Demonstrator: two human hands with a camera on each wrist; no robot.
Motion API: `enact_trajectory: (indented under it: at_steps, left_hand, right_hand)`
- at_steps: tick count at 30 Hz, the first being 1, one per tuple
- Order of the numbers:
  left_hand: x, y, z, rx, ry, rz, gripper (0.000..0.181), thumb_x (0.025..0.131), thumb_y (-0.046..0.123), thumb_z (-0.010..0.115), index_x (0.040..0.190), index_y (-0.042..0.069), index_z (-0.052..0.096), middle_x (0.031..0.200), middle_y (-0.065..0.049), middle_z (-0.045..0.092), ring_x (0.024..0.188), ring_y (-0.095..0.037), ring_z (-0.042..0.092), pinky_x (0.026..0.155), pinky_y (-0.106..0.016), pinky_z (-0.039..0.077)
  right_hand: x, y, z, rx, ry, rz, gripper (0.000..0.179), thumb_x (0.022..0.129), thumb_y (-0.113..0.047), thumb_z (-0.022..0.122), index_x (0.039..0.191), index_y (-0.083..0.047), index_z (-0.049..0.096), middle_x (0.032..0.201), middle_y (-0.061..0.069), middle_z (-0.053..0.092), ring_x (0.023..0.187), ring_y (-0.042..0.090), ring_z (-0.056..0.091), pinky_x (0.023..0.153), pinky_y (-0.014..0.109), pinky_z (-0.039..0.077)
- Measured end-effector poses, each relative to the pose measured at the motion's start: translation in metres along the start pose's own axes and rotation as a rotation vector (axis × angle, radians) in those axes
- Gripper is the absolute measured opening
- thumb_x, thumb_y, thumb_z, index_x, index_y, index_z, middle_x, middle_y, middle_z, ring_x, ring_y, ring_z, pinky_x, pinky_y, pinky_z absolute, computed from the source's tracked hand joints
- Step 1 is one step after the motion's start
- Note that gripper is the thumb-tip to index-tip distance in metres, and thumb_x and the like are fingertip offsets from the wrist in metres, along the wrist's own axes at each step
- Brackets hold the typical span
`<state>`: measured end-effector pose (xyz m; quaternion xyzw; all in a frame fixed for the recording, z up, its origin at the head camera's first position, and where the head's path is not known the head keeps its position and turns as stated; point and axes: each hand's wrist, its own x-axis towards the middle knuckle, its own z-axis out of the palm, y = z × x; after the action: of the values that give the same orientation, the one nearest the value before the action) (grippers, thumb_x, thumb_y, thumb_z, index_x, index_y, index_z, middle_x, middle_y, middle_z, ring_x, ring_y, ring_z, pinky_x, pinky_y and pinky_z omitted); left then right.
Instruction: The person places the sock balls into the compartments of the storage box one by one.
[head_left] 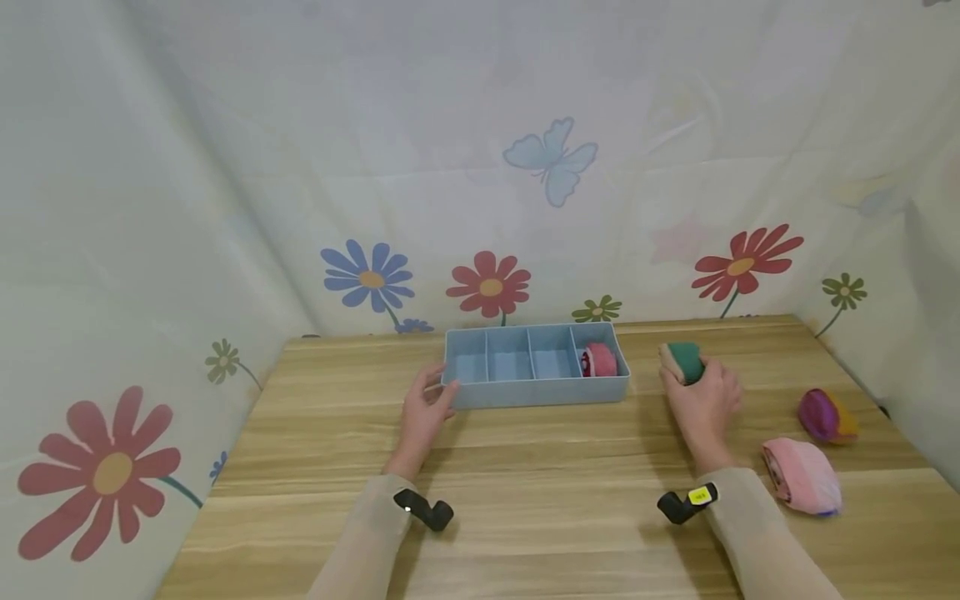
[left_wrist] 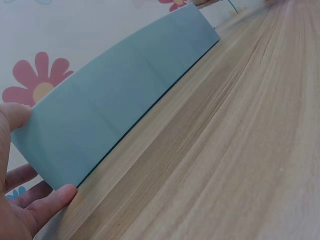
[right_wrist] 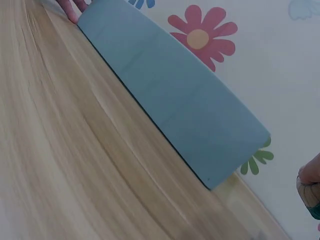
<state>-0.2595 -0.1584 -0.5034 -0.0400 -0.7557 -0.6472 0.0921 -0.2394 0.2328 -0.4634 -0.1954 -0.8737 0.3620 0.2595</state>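
Wooden table [head_left: 525, 500], green roll [head_left: 684, 360] in right fingers [head_left: 718, 383]

I see lt-blue 4-compt box [head_left: 536, 394], upright, running 9-to-3 o'clock; green/beige roll [head_left: 684, 360], gripped, at box's 3 o'clock

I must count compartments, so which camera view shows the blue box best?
The head view: it looks down into the blue box, showing all four compartments. Both wrist views show only its outer wall, hiding the inside.

head — high, forward-down | wrists — low, close, tilted (opposite ways) | all share: blue box [head_left: 536, 394]
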Motion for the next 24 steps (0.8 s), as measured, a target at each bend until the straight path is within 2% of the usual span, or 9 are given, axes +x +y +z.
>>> enact_trajectory:
  at_steps: [7, 12, 16, 20, 24]
  left_hand:
    - [-0.001, 0.002, 0.0, -0.013, 0.001, -0.019, 0.058, 0.086, 0.041, 0.064, 0.132, 0.01, 0.048, 0.129, -0.019, 0.047, 0.109, -0.031, 0.053, 0.073, -0.044, 0.055]
    - [-0.001, 0.005, 0.0, -0.038, -0.019, -0.035, 0.055, 0.088, 0.034, 0.063, 0.134, 0.009, 0.047, 0.13, -0.023, 0.045, 0.111, -0.034, 0.051, 0.076, -0.051, 0.052]
    - [-0.005, 0.016, -0.001, -0.047, -0.039, -0.035, 0.047, 0.091, 0.025, 0.062, 0.133, 0.009, 0.047, 0.131, -0.027, 0.043, 0.111, -0.036, 0.05, 0.078, -0.054, 0.051]
    - [-0.009, 0.026, -0.001, -0.041, -0.052, -0.031, 0.046, 0.092, 0.022, 0.06, 0.133, 0.007, 0.047, 0.131, -0.028, 0.042, 0.112, -0.037, 0.05, 0.079, -0.054, 0.051]
    - [-0.01, 0.028, -0.002, -0.047, -0.054, -0.033, 0.049, 0.092, 0.022, 0.06, 0.135, 0.004, 0.045, 0.131, -0.028, 0.042, 0.113, -0.038, 0.049, 0.079, -0.055, 0.05]
  right_hand:
    - [-0.001, -0.016, 0.008, 0.041, 0.003, -0.029, 0.061, 0.079, -0.034, 0.072, 0.12, 0.007, 0.051, 0.11, 0.027, 0.047, 0.107, 0.042, 0.037, 0.088, 0.054, 0.028]
    - [-0.003, -0.029, 0.015, 0.07, 0.022, -0.076, 0.058, 0.077, -0.031, 0.074, 0.116, 0.007, 0.053, 0.108, 0.027, 0.048, 0.107, 0.042, 0.038, 0.089, 0.055, 0.028]
    - [-0.004, -0.039, 0.02, 0.082, 0.026, -0.094, 0.057, 0.076, -0.03, 0.075, 0.115, 0.007, 0.053, 0.107, 0.026, 0.047, 0.107, 0.042, 0.038, 0.089, 0.054, 0.028]
    - [-0.006, -0.046, 0.024, 0.108, -0.007, -0.098, 0.058, 0.077, -0.03, 0.075, 0.116, 0.006, 0.052, 0.11, 0.025, 0.046, 0.108, 0.04, 0.036, 0.09, 0.054, 0.027]
    - [-0.009, -0.052, 0.028, 0.125, -0.026, -0.123, 0.057, 0.077, -0.028, 0.075, 0.116, 0.007, 0.051, 0.11, 0.025, 0.046, 0.107, 0.04, 0.036, 0.09, 0.054, 0.026]
